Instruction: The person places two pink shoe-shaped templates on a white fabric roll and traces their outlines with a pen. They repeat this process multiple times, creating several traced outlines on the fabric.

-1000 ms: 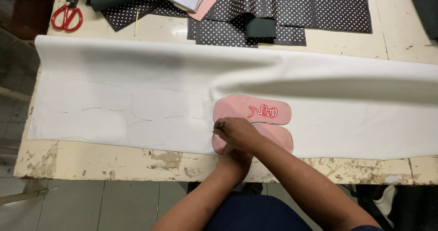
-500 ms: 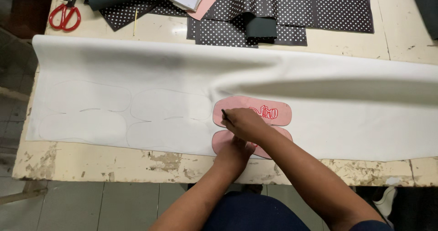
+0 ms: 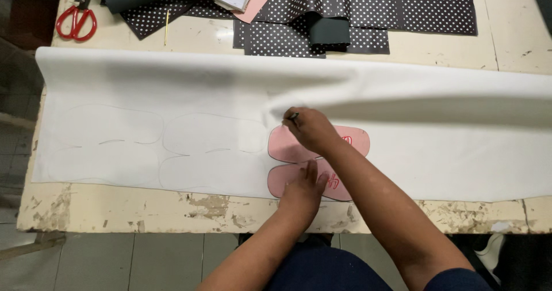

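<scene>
Your left hand (image 3: 303, 189) lies flat, fingers spread, on the near pink sole template (image 3: 287, 179), pressing it down so it can't slide on the white fabric sheet (image 3: 402, 153). Nothing is gripped there, just palm weight. Your right hand (image 3: 310, 129) is pinched shut on a pen (image 3: 294, 117), tip at the upper left corner of the far pink sole template (image 3: 287, 144), at about 11 o'clock of that piece, right against its edge so the line follows the outline. The two hands are apart, right one beyond the left.

Both templates lie side by side and touching on the sheet, near the sheet's front edge and about mid-bench. At 9 o'clock of them sit four traced outlines (image 3: 213, 133) in two rows, packed close, likely to save cloth. The sheet's far edge is humped up in a long fold.

At 12 o'clock, beyond the sheet, dark polka-dot fabric pieces (image 3: 402, 9) are stacked on the bench (image 3: 115, 210), with a pink card (image 3: 257, 4) under some white paper. Red-handled scissors (image 3: 75, 22) sit at 10 o'clock, well apart from the hands.
</scene>
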